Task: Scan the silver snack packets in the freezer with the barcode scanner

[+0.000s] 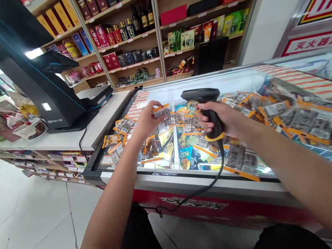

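My right hand (216, 118) is wrapped round the grip of a black barcode scanner (201, 94), which has a yellow band at its base and a black cord (208, 187) hanging from it. The scanner's head points left, towards my left hand (149, 121). Between the fingers of that hand is a small clear snack packet (162, 111) with an orange edge and a printed label. Both hands are above the glass top of a chest freezer (194, 179). Many similar packets (241, 158) lie on the glass beneath and around them, with a larger heap of packets (308, 117) on the right.
A counter (102, 122) on the left carries a black point-of-sale terminal (34, 78) and a bowl (31, 128). Shelves (121, 8) of boxes and bottles stand behind the freezer. A black chair back (210, 55) rises behind it. The scanner cord loops down the freezer's front.
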